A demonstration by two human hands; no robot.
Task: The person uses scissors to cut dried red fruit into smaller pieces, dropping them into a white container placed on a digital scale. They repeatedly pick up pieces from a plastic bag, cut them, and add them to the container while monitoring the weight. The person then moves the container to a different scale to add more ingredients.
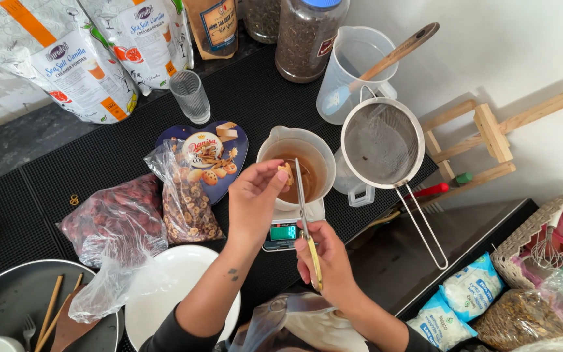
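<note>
My left hand (254, 202) pinches a small tan dried slice (286, 173) over a white measuring cup (266, 151) of brown liquid. The cup stands on a small digital scale (283, 233) on a black ribbed mat (99, 156). My right hand (324, 261) grips yellow-handled scissors (303, 215), whose blades point up at the slice. Left of my left hand lies an open clear bag of round dried slices (187, 202), next to a clear bag of red dried fruit (109, 218).
A wire strainer (380, 143) rests on a container right of the cup. Behind stand a clear jug with a spatula (353, 65), a glass (190, 96), jars and powder pouches (73, 65). A white plate (184, 274), grey tray (14, 300) and wicker basket (522, 244) sit near.
</note>
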